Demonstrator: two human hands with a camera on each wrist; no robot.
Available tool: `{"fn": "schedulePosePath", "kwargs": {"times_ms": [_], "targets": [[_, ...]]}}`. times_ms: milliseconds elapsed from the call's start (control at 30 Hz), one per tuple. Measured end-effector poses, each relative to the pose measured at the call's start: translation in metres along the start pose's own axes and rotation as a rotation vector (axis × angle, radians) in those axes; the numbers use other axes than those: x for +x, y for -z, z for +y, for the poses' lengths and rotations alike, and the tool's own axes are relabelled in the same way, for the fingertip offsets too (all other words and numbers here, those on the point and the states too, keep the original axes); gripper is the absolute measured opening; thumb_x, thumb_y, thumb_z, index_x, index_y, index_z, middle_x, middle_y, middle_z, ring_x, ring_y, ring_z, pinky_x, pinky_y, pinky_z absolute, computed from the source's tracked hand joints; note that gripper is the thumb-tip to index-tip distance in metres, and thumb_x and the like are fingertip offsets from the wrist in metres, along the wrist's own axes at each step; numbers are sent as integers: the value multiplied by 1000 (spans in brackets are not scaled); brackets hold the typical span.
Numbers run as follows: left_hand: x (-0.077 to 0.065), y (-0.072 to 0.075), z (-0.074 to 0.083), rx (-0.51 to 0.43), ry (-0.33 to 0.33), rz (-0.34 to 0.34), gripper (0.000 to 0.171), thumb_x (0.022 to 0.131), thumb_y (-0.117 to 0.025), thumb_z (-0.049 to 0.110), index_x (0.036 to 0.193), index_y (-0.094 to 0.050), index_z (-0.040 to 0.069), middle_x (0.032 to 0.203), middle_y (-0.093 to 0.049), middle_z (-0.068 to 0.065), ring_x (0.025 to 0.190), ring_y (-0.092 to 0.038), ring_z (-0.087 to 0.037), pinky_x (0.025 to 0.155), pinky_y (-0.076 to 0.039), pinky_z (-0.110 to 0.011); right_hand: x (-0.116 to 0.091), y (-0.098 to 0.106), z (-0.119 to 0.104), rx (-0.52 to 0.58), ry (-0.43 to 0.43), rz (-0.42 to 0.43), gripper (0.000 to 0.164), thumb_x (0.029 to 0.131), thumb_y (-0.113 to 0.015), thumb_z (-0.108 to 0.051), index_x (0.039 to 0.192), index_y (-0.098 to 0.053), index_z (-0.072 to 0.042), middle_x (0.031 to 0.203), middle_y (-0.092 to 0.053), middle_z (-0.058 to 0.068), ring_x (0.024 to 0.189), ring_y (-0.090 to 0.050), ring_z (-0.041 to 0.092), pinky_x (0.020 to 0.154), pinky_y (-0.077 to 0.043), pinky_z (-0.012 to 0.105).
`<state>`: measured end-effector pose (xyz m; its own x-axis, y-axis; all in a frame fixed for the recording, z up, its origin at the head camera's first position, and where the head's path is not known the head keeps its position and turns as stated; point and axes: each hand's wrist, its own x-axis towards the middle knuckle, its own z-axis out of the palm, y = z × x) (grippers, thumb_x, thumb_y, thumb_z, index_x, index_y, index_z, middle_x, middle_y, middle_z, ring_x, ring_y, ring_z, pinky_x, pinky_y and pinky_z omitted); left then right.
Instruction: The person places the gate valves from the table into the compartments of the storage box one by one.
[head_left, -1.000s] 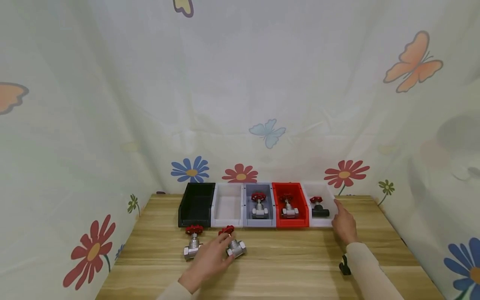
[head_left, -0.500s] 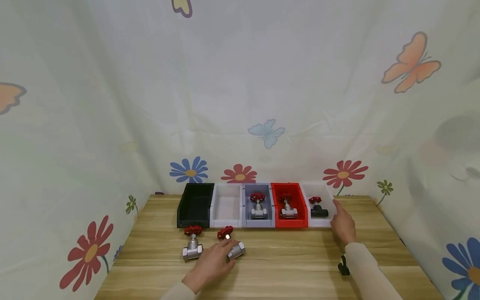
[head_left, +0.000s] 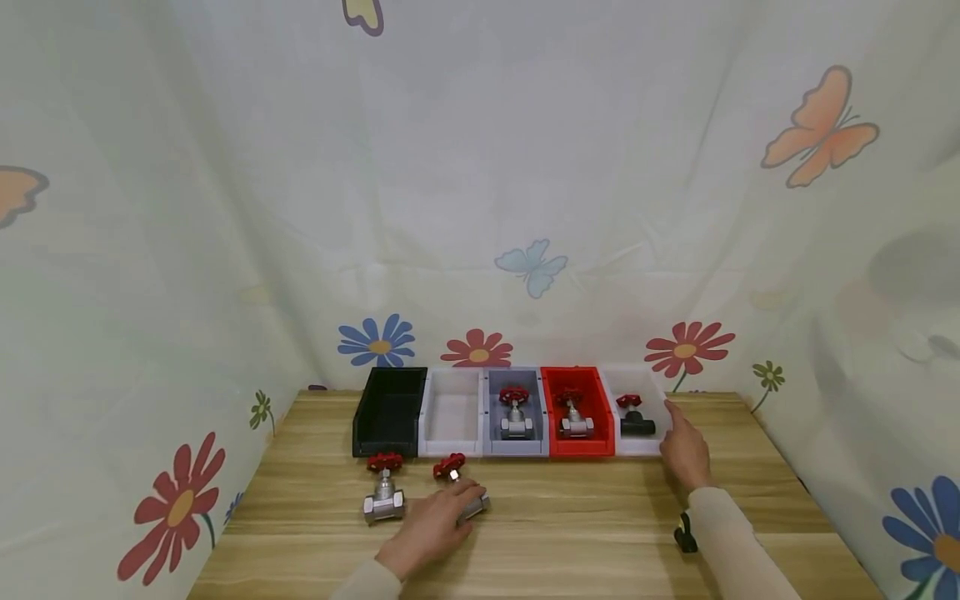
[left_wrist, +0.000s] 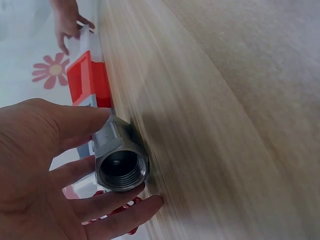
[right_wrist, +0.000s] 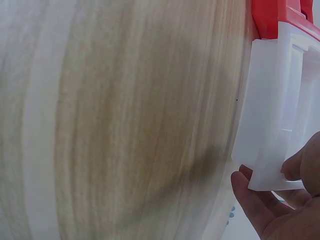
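Note:
My left hand (head_left: pixel 435 525) is at the steel body of a gate valve (head_left: pixel 476 505) with a red handwheel, which lies on the table. In the left wrist view, the thumb lies along one side of the threaded valve body (left_wrist: pixel 112 140) and the fingers curl round the other. To its left rests a second gate valve (head_left: pixel 384 502). Far right, my right hand (head_left: pixel 686 450) grips the side of a translucent white bin (head_left: pixel 643 447); the right wrist view shows thumb inside and fingers outside the bin wall (right_wrist: pixel 272 170). A dark-bodied valve (head_left: pixel 637 423) lies in that bin.
Left of it, a red bin (head_left: pixel 582 447) and a grey-blue bin (head_left: pixel 516 447) each hold a steel valve. A white bin (head_left: pixel 452 417) and a black bin (head_left: pixel 390 417) complete the row. A small black object (head_left: pixel 684 533) lies by the right sleeve.
My left hand has shifted a little right and down, from the valve's neck onto its body, baring the left valve. The right hand keeps its hold on the bin.

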<state>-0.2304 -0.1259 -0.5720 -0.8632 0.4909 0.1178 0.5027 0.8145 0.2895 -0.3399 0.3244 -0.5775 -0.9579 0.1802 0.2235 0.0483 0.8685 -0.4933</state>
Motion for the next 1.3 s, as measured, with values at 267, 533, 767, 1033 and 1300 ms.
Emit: {"fn": "schedulePosePath", "kwargs": {"times_ms": [267, 533, 767, 1033, 1300], "targets": [[5, -2, 1, 2, 24, -19, 58, 87, -71, 21, 142, -52, 23, 141, -55, -2, 115, -62, -36, 78, -53, -54, 0, 2, -2, -4, 0, 13, 57, 90, -47, 2, 147, -37, -2, 124, -58, 36, 100, -61, 53, 83, -48, 61], [11, -10, -1, 32, 66, -27, 65, 84, -74, 20, 144, -49, 24, 140, -55, 1, 114, -62, -39, 78, -51, -56, 0, 3, -2, -12, -26, -8, 58, 91, -45, 1, 148, -36, -4, 126, -58, 34, 100, -62, 51, 80, -49, 59], [16, -12, 2, 51, 73, 1, 64, 81, -76, 17, 141, -53, 20, 135, -58, -3, 108, -63, -37, 76, -52, -54, -1, 2, -1, -17, -43, -28, 59, 91, -46, 0, 149, -34, -4, 125, -58, 34, 99, -62, 49, 79, -49, 58], [19, -20, 0, 84, 34, 98, 56, 77, -79, 15, 130, -60, 17, 123, -62, -3, 93, -65, -33, 68, -53, -45, -1, 2, -3, -17, -45, -32, 58, 92, -46, 1, 148, -34, -4, 125, -58, 34, 102, -61, 50, 82, -48, 59], [19, -25, 0, 88, 15, 157, 54, 72, -80, 9, 122, -63, 16, 115, -62, -3, 87, -64, -31, 70, -53, -42, -2, 2, -1, -26, -26, -19, 59, 90, -46, 2, 148, -35, -3, 122, -60, 34, 97, -62, 49, 79, -49, 58]]}}
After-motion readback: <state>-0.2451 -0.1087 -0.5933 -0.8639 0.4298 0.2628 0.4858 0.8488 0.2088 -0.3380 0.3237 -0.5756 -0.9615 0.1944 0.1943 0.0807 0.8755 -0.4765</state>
